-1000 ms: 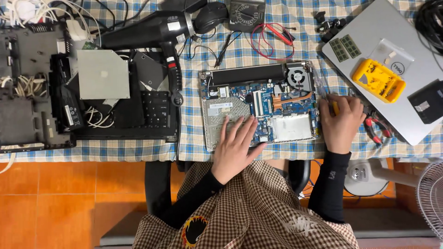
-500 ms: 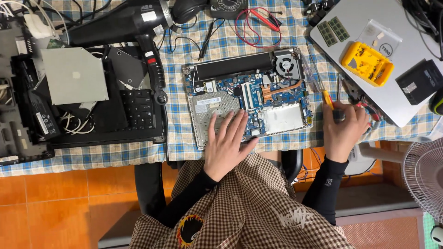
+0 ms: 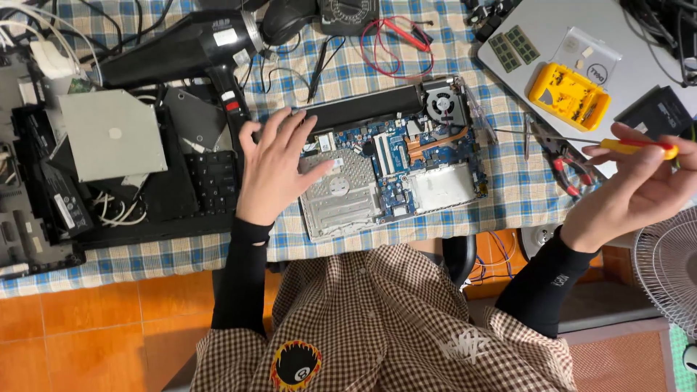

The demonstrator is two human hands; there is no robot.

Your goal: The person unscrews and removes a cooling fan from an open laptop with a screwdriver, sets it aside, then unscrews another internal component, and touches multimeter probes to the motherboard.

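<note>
An opened laptop base (image 3: pixel 392 170) lies on the checked tablecloth, its blue circuit board, copper heat pipe and fan showing. My left hand (image 3: pixel 276 163) rests flat with spread fingers on the base's left end, over the silver drive bay. My right hand (image 3: pixel 639 185) is raised off the table to the right and grips a screwdriver (image 3: pixel 624 145) with a yellow and red handle, its thin shaft pointing left.
A black hair dryer (image 3: pixel 181 47) and a stripped black laptop shell with a silver drive (image 3: pixel 109 134) lie at left. Red-handled pliers (image 3: pixel 570 163), a yellow bit case (image 3: pixel 570 94) on a grey laptop lid (image 3: pixel 639 43), and a white fan (image 3: pixel 668 268) are at right.
My right hand lifted off the table with the screwdriver and moved right. My left hand slid up and left along the laptop base. The view zoomed closer.
</note>
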